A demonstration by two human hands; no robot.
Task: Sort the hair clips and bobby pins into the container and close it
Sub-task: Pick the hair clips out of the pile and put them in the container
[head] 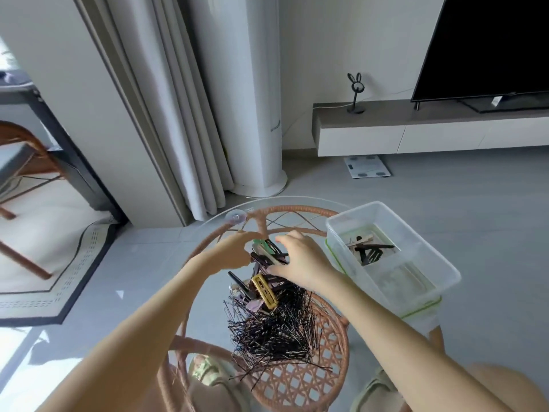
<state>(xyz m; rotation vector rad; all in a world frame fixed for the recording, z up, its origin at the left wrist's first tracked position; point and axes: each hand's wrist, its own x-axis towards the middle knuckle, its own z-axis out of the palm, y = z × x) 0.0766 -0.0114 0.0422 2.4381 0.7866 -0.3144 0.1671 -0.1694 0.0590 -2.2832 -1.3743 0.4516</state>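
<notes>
Reaching forward, both hands [237,248] [300,257] meet over hair clips [267,251], fingers curled.

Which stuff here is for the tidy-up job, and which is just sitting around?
For the job:
- hair clips, under both hands
- bobby pins, heaped on the glass table
- clear container, a few clips already inside
- left hand, right hand

Just sitting around:
- TV
- rabbit-ear stand
- bathroom scale
- curtain
</notes>
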